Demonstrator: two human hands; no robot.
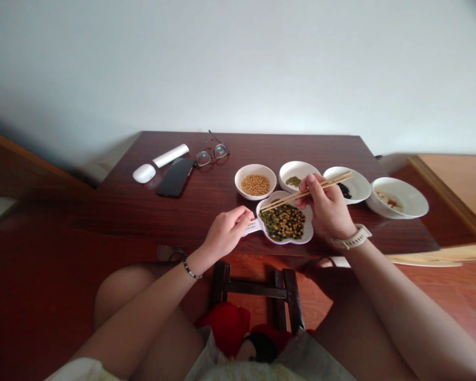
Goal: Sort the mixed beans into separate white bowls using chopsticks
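Head view: the left hand (227, 230) has its fingers clamped on the handle of a white, lilac-edged scalloped bowl (308, 234) of mixed beans (285, 222), near the dark wooden table's (206, 203) front edge; the right hand's (328, 205) fingers grip pale wooden chopsticks (282, 201), tips inside the bowl

A smooth, pale bluish-white wall (238, 63) fills the upper part of the view, brightest just above the table and shading to grey toward its left side. Against it stands a rectangular, dark reddish-brown wood-grain table (206, 203), with a dark wooden frame with a crossbar (254, 289) near its front edge, low down. Glossy reddish-brown flooring (35, 286) spreads around, dim on the left and lighter on the right. A brown wooden panel (27, 161) slants along the left edge; at right sits a light tan, flat-topped wooden piece of furniture (458, 182). The light is soft.
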